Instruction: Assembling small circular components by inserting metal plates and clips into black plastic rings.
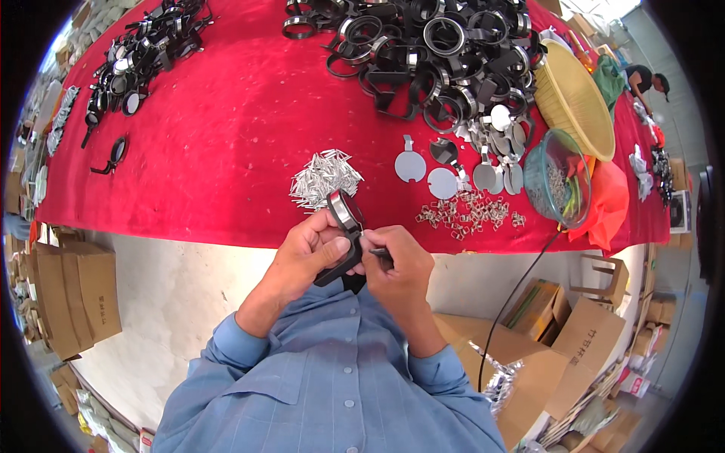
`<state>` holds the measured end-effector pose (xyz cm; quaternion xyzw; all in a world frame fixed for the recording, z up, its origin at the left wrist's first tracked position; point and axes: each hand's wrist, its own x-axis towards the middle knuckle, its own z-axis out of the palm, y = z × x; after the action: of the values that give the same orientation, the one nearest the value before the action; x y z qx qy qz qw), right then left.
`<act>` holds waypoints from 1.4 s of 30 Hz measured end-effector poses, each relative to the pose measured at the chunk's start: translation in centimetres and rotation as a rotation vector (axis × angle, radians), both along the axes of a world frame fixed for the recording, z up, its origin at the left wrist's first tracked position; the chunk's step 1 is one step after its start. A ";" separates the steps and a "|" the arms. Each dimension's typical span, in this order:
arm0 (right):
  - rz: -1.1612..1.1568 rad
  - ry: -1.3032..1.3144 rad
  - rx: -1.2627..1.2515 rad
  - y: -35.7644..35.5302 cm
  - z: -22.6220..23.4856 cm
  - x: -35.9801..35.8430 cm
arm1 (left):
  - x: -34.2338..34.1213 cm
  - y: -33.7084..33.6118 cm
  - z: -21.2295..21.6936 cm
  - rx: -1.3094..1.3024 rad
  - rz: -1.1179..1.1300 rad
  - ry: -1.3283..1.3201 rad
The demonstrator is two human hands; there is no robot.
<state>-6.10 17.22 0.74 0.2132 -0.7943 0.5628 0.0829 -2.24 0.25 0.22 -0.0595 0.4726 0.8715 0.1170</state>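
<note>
My left hand (296, 255) grips a black plastic cup lid part with a silver-rimmed ring (345, 211) and a handle-like arm pointing down toward me. My right hand (405, 260) is closed beside it, thumb and forefinger pinched close to the ring's lower edge. A dark object shows in part within its curled fingers; its kind is hidden. Just beyond my left hand lies a heap of thin silver pins (326, 181). Small metal clips (468, 214) are scattered to the right. Behind them are flat round grey discs with tabs (410, 165).
On the red-covered table (226, 151), black ring parts (445, 38) pile up at the back, more (124, 68) at far left, with one single part (113, 156) nearer. A yellow basket (575, 98), glass bowl (536, 177) and orange bag (608, 200) stand right. Cardboard boxes (79, 294) flank me.
</note>
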 end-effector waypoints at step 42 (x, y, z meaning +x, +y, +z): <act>-0.540 0.150 0.433 6.5 -4.0 -2.2 | 4.6 -1.1 0.2 -0.117 0.077 0.072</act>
<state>-8.33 23.73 -3.21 0.0489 -0.9145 0.3219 0.2399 2.32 -0.88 0.38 -0.0529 0.5239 0.8479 0.0623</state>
